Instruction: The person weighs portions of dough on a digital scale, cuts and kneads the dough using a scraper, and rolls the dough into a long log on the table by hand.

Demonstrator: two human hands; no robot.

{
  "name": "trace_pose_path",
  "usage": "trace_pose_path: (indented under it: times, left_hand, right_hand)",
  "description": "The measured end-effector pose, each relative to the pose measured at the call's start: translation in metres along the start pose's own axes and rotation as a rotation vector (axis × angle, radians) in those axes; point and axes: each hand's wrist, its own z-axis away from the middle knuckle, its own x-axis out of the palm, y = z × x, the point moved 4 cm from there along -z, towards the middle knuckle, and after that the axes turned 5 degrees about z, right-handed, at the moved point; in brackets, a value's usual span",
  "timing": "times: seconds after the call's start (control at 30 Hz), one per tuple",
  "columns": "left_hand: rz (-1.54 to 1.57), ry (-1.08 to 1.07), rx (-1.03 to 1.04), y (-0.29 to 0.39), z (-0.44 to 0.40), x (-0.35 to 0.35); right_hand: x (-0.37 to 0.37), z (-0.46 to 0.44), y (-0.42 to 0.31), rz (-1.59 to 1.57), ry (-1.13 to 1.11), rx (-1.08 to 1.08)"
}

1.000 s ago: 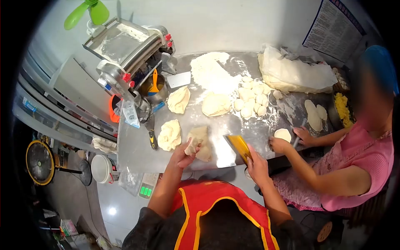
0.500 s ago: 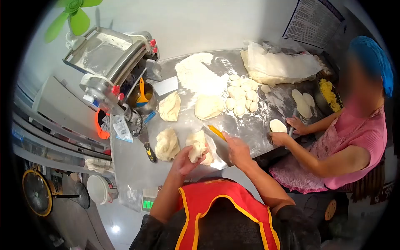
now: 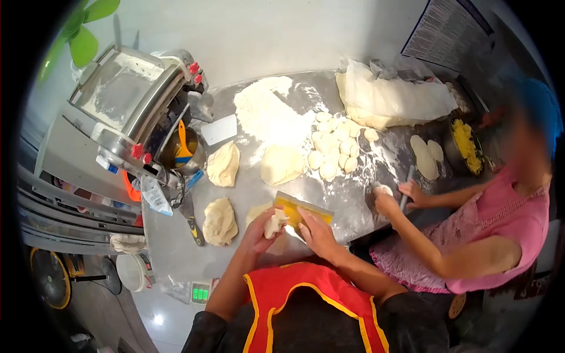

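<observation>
Plainly, a soft, lumpy dough piece (image 3: pixel 275 223) and flat, yellow-and-metal scraper (image 3: pixel 293 204).
We clutch the dough piece within our left grip (image 3: pixel 256 234), beside the scraper our right grip (image 3: pixel 318 233) clasps, above the metal surface (image 3: pixel 176 250).

We log a red apron (image 3: pixel 306 273), yellow piping (image 3: pixel 303 285) along its curved edges, over a black top (image 3: pixel 318 326); we also note dark sleeves (image 3: pixel 206 329) that stop short of the bare forearms (image 3: pixel 231 279).

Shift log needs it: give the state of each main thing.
Dough piece: held in left hand
Scraper: held in right hand
Flour: spread loose
Dough balls: clustered
White sheet: draped
Brush: leaning in pot
Bowl: uncovered, yellow food inside
Scale: display lit
</observation>
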Motion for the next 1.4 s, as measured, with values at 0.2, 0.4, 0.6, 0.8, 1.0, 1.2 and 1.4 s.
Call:
trace_pose_path:
  times: [0.2,0.4,0.6,0.8,1.0,1.2,1.4]
  left_hand:
    - [0.286,-0.061,0.028,-0.013,-0.059,0.060]
    - [0.310,-0.159,0.085,0.010,-0.093,0.058]
    - [-0.029,0.211,0.271,0.024,-0.065,0.054]
    - [0.010,0.445,0.359,0.014,-0.028,0.019]
    - [0.017,0.553,0.395,0.022,-0.029,0.027]
    - [0.015,0.579,0.416,0.039,-0.039,0.042]
    - [-0.145,0.784,0.467,0.036,-0.005,0.009]
  right_hand:
    - [-0.021,-0.063,-0.006,-0.021,0.148,-0.110]
    - [-0.021,-0.139,0.064,-0.283,0.067,-0.063]
    - [-0.048,-0.270,0.184,-0.260,0.234,0.059]
    - [-0.054,-0.400,0.302,0.455,0.190,0.109]
    - [-0.055,-0.422,0.386,0.994,0.021,-0.130]
    - [-0.059,-0.420,0.414,0.903,0.083,-0.155]
    - [-0.063,-0.430,0.376,0.977,-0.215,-0.004]
